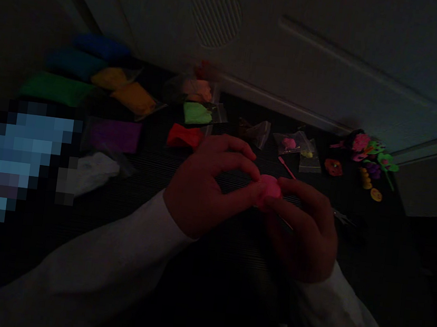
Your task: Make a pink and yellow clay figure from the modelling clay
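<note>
A round piece of pink modelling clay (269, 190) is held just above the dark table, between both hands. My left hand (216, 184) pinches its left edge with thumb and forefinger. From the other side, my right hand (306, 227) grips it between thumb and fingers. Just beyond the clay lies a small pink modelling tool (286, 167). A bag of red clay (184, 136) sits behind my left hand, partly covered by it. The light is dim, so fine detail on the clay cannot be made out.
Bags of green (56, 88), orange (134, 99), purple (115, 135) and white clay (96, 172) lie to the left. Small clay figures (374, 156) stand at the far right, with scissors (343, 218) nearer. A pale panel (295, 61) rises behind the table.
</note>
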The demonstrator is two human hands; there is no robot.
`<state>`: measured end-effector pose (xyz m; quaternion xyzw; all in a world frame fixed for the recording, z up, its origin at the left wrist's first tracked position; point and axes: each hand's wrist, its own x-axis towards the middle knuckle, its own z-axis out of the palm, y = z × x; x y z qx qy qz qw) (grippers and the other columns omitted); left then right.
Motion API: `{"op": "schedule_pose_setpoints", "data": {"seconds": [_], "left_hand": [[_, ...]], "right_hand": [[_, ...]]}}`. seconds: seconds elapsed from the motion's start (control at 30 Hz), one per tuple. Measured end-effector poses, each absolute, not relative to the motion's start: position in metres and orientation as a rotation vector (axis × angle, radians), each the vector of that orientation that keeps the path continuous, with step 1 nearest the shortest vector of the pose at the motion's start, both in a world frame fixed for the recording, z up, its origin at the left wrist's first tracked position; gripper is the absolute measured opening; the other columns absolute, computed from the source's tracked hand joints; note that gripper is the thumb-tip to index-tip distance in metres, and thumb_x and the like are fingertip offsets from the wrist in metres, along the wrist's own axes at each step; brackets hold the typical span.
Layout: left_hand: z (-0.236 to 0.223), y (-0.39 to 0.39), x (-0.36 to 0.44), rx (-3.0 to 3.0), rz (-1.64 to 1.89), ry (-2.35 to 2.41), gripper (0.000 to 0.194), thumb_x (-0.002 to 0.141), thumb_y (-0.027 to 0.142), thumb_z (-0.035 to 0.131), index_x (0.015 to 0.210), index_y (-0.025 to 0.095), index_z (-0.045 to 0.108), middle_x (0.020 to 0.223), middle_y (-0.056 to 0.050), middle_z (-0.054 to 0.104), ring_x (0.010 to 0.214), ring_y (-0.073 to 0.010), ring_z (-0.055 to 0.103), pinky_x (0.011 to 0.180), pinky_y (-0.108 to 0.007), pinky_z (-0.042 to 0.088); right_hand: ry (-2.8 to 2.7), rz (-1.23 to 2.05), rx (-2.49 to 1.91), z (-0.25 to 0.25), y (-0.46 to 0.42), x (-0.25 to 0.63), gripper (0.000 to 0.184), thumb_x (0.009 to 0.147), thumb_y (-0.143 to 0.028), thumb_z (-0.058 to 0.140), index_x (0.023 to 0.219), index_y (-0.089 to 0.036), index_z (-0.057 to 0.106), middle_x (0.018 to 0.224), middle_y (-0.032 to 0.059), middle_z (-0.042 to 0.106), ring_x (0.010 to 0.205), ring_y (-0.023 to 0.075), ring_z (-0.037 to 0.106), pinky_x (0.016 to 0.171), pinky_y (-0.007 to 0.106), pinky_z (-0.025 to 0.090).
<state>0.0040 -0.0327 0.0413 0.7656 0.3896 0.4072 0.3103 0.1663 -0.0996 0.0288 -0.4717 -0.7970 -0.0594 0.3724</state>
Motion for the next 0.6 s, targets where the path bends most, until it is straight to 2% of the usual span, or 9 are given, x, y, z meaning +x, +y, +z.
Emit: {"op": "schedule_pose_setpoints", "data": {"seconds": [0.2, 0.37, 0.6], "left_hand": [[0.041, -0.033, 0.004, 1.987, 1.057, 1.05, 0.01, 0.065, 0.03, 0.066, 0.068, 0.02, 0.064, 0.093, -0.002, 0.06, 0.088, -0.0154, 0.056, 0.085, -0.031, 0.042], [0.041, -0.033, 0.004, 1.971, 1.062, 1.047, 0.012, 0.065, 0.03, 0.066, 0.066, 0.018, 0.065, 0.092, -0.004, 0.06, 0.089, -0.0163, 0.056, 0.087, -0.033, 0.041], [0.042, -0.022, -0.005, 1.818, 0.949, 0.808, 0.009, 0.068, 0.022, 0.063, 0.076, 0.021, 0.066, 0.101, -0.002, 0.059, 0.096, -0.0168, 0.056, 0.089, -0.031, 0.041]], "right_hand": [[-2.049, -0.148, -1.216, 0.029, -0.1, 0.167, 0.038, 0.069, -0.007, 0.062, 0.104, -0.021, 0.053, 0.107, 0.0079, 0.053, 0.1, 0.0184, 0.051, 0.079, 0.033, 0.047], [-2.041, -0.11, -1.238, 0.027, -0.1, 0.167, 0.043, 0.069, -0.007, 0.061, 0.106, -0.025, 0.051, 0.109, 0.006, 0.052, 0.1, 0.0186, 0.051, 0.08, 0.035, 0.047], [-1.86, 0.25, -1.226, 0.03, -0.102, 0.169, 0.05, 0.068, -0.004, 0.06, 0.112, -0.025, 0.049, 0.112, 0.0055, 0.053, 0.106, 0.0198, 0.051, 0.09, 0.038, 0.042]]}}
